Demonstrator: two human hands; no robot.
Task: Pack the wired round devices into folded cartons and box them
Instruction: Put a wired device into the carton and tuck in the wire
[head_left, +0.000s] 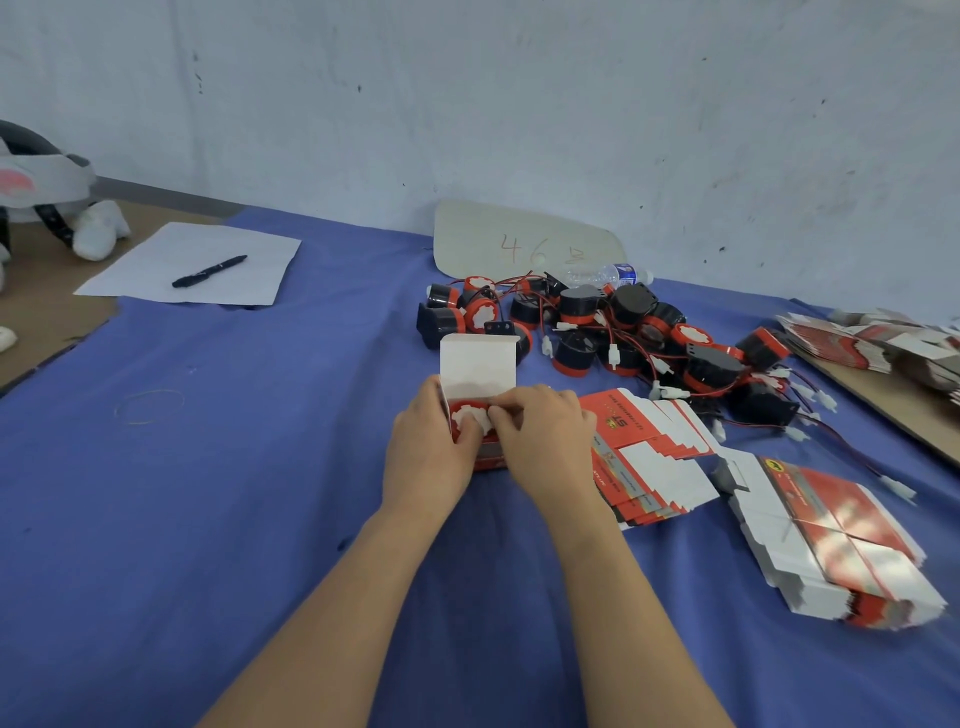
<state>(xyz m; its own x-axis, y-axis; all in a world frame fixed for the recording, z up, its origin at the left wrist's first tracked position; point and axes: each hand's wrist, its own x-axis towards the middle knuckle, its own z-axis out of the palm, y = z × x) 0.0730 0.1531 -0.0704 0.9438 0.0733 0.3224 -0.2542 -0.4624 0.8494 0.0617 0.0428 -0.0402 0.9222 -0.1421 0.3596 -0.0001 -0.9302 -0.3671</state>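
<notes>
Lower right: flat cartons (841, 545) stacked, not yet folded. Centre: left hand (431, 447) curled round one folded carton (478, 364), right hand (545, 441) pinching a round device (467, 415) seated in its mouth, flap up, unclosed. Beyond, right of centre: heap of devices (623, 327) left unpacked. Early going, apparently.

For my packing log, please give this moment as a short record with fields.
left hand: grips the open carton at its left side
right hand: fingers curled on the device in the carton
carton: lid flap up
loose devices: piled behind the carton
flat cartons: two stacks at right
pen: on paper, far left
</notes>
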